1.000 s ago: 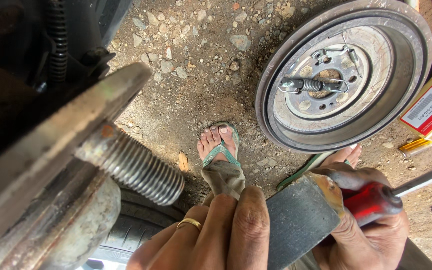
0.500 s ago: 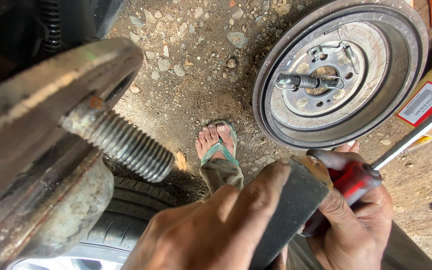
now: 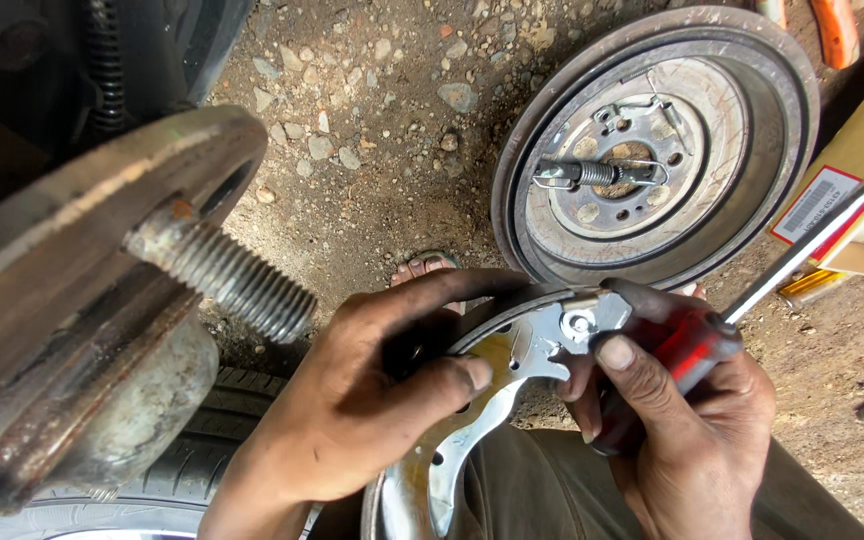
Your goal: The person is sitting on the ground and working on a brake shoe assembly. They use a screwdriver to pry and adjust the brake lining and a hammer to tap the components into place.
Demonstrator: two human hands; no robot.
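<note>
Since a second ago, both hands have rotated the brake shoe [image 3: 512, 350] so its metal web and lever face up. Left hand [image 3: 372, 390] grips the shoe's curved edge; right hand [image 3: 682, 420] clamps a red-handled screwdriver [image 3: 742, 300], thumb pressing the lever, likely steadying it. At 1 o'clock lies a brake drum [image 3: 742, 190]; at 9 o'clock, a threaded spindle [image 3: 232, 275].

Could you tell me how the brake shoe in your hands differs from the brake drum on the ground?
The brake shoe is a curved arc with a silvery lever; the brake drum is a full round dish. The shoe is held up by the left hand and right hand, while the drum lies flat on the gravel, open side up. The shoe looks clean and bright, the drum dull and rusty. Both are metal.
</note>
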